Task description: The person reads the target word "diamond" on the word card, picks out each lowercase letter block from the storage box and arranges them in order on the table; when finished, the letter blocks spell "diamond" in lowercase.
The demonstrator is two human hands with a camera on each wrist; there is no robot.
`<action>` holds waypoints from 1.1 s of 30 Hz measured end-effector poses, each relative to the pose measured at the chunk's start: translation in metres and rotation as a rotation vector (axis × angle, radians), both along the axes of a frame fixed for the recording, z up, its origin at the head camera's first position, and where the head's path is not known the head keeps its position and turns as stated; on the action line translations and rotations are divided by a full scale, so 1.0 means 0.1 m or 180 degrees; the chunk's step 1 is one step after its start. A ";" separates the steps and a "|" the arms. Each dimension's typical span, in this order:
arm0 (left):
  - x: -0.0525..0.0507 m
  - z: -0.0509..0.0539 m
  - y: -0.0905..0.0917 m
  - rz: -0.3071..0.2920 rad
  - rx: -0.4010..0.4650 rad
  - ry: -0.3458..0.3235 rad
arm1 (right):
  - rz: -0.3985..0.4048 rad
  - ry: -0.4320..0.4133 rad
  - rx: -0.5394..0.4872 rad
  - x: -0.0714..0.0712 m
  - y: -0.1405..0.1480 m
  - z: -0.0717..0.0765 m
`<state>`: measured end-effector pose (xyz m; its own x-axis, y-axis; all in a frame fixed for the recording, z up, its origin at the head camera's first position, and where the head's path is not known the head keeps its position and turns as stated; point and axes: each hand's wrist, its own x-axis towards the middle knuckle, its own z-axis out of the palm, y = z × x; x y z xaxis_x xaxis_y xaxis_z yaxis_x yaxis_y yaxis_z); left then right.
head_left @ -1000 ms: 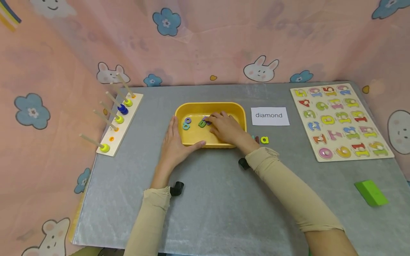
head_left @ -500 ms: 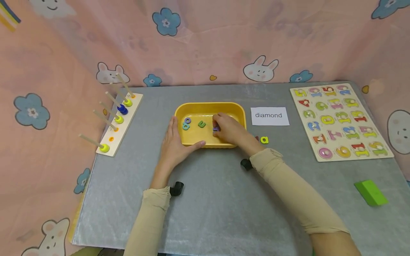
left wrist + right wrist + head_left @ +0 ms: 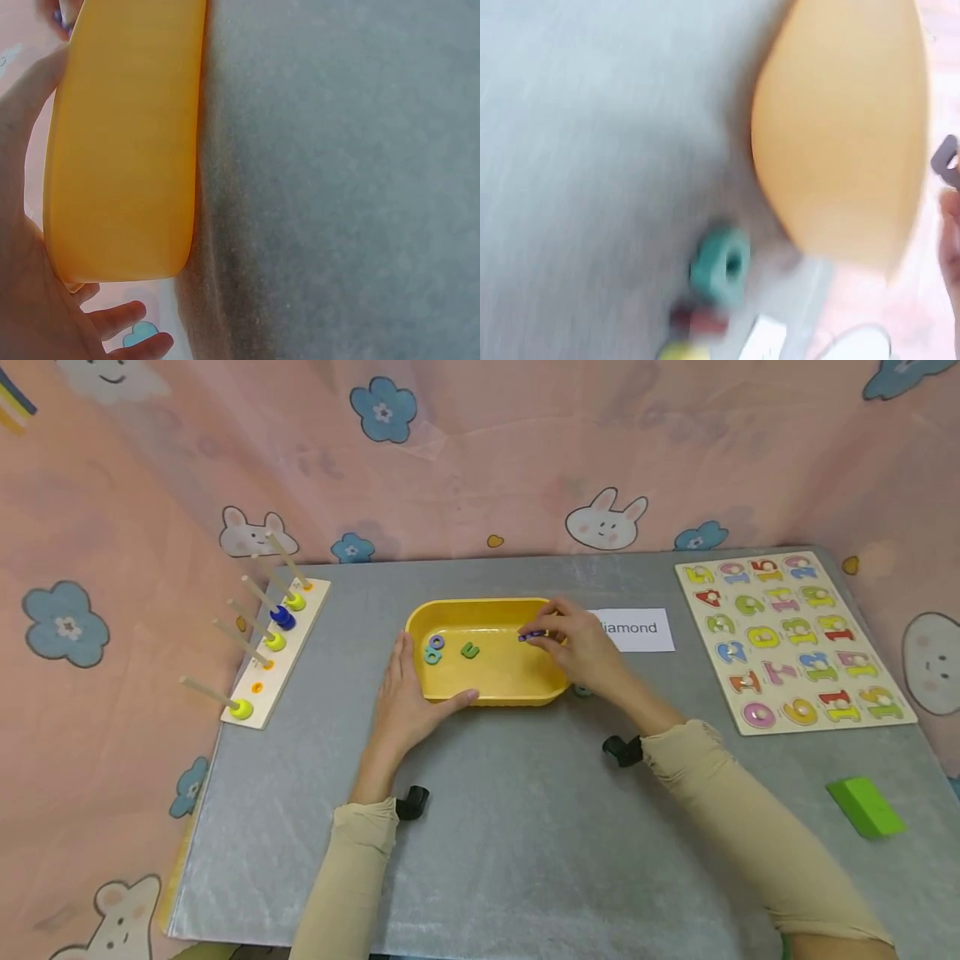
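A yellow tray (image 3: 510,677) sits mid-table. My left hand (image 3: 408,706) rests at its near left corner, fingers straight along the side and thumb at the front rim. My right hand (image 3: 585,647) pinches a small purple letter piece (image 3: 532,635) above the tray's right part; which letter cannot be told. Inside the tray lie a purple ring-shaped piece (image 3: 437,642), a teal piece (image 3: 432,657) and a green U-shaped piece (image 3: 470,650). Outside, the right wrist view has a teal letter (image 3: 721,266), a dark red piece (image 3: 699,319) and a yellow piece (image 3: 684,352), all blurred.
A white card (image 3: 641,639) printed "diamond" lies right of the tray, partly behind my right hand. Farther right are a wooden number board (image 3: 795,643) and a green block (image 3: 866,807). A pegged board (image 3: 258,697) with coloured rings stands left. Patterned pink fabric (image 3: 480,460) hangs behind.
My right hand has picked the purple letter piece out of the group beside the green piece and carried it up and to the right. The left hand stays at the tray.
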<state>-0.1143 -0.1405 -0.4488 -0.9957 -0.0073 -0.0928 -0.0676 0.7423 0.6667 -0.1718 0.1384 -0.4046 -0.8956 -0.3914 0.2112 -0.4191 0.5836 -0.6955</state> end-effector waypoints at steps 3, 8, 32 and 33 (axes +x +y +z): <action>0.00 0.01 -0.01 -0.0002 0.0000 0.0015 | -0.0308 0.0074 -0.0157 0.00 0.23 0.05; 0.02 0.02 -0.01 -0.0012 0.0026 0.0029 | -0.0688 -0.0203 -0.0516 0.00 0.63 0.03; 0.01 0.01 -0.02 -0.0014 -0.0004 0.0051 | -0.0316 -0.1022 0.0622 0.28 1.41 -0.39; 0.01 0.01 -0.02 -0.0012 -0.0002 0.0043 | -0.0304 -0.1009 0.0632 0.28 1.42 -0.40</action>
<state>-0.1134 -0.1424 -0.4481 -0.9968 -0.0037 -0.0793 -0.0558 0.7428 0.6671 -0.1441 0.2800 -0.4442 -0.9387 -0.3086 -0.1534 -0.1388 0.7460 -0.6514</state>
